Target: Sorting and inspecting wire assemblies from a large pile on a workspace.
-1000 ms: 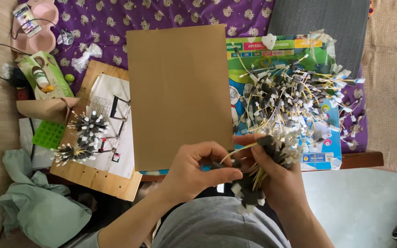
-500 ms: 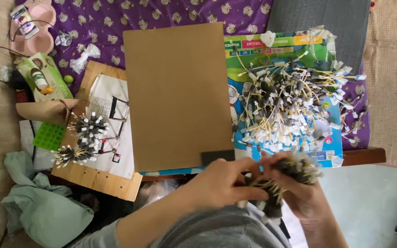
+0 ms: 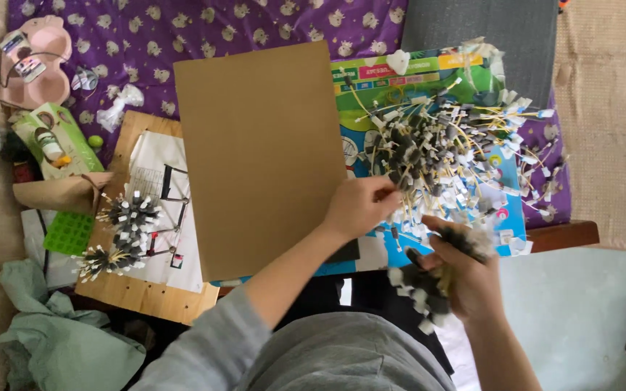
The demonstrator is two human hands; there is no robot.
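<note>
— Any containers, and what's in them?
— A pink tray (image 3: 34, 69) at the far left corner of the purple cloth (image 3: 204, 29) holds small items too small to tell. A green box (image 3: 56, 141) near the left edge holds a small bottle.
— And the hands?
— The right hand (image 3: 465, 279), off the near edge, is closed round a bundle of tagged wires (image 3: 429, 286). The left hand (image 3: 360, 206) pinches a wire at the near side of the loose wire pile (image 3: 451, 156), which lies on a colourful printed sheet (image 3: 429, 72).
— Open room?
— The brown cardboard sheet (image 3: 262, 156) in the middle lies bare.
— What else is around?
— Two finished wire bundles (image 3: 121, 235) lie on a wooden board (image 3: 139, 297) at the near left edge, and a green rag (image 3: 59, 340) lies beyond it.
</note>
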